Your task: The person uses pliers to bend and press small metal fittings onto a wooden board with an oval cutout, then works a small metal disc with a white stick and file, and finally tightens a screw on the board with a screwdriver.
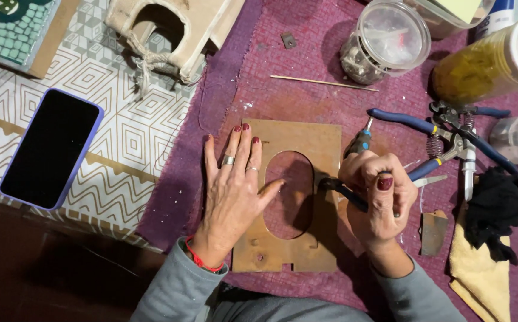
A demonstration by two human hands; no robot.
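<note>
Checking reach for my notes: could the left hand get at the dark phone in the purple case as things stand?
Probably yes. The left hand lies flat on the brown board with the oval cutout, holding nothing, and only bare patterned cloth lies between it and the phone.

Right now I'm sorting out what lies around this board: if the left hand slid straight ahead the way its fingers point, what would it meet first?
The left hand points up the brown board. Past that edge lies bare purple cloth, then probably the thin wooden stick.
</note>
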